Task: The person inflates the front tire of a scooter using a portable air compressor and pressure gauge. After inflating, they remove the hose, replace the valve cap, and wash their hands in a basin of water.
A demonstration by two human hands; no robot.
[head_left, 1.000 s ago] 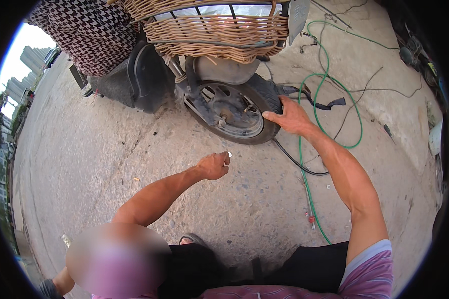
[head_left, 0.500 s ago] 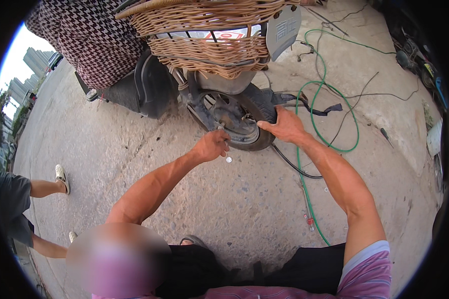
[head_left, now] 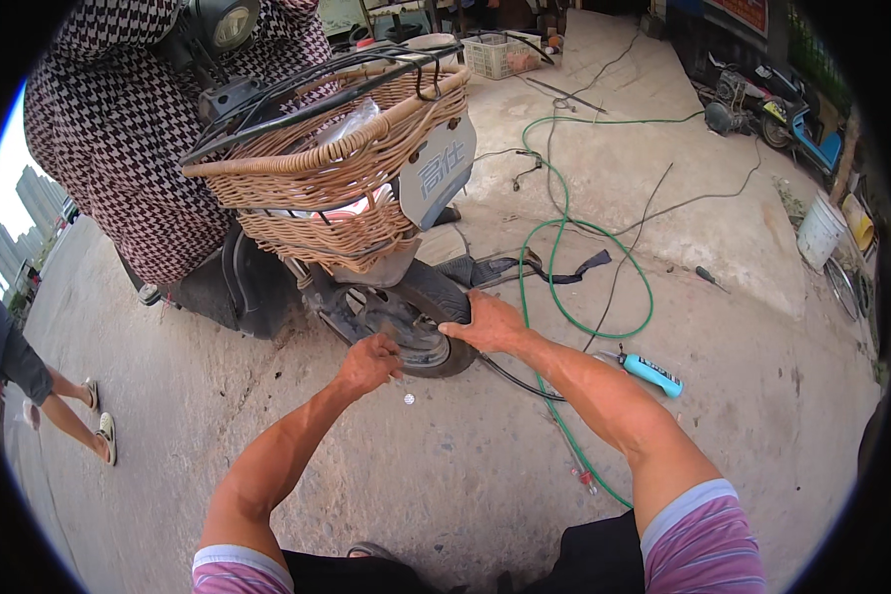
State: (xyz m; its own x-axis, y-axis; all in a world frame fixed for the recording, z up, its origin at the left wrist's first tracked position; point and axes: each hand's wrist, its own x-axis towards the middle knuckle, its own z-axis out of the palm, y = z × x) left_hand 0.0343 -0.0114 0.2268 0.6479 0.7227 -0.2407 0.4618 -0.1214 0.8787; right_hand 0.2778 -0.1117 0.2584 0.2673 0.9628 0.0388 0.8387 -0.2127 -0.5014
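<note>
Head view: my right hand, thumb spread wide, rests against the tyre; my left hand curls beside the wheel, contents: can't tell.

Front wheel of a scooter, dusty dark-grey metal, a little left of centre in the view; its flat side faces the viewer at a slant, with openings between its broad spokes and a round hub area partly hidden from sight; around it runs a thick black rubber tyre, scuffed and dull, its tread showing along the upper right curve; the wheel is mounted on the scooter; whether the tyre is fully seated cannot be told.
</note>
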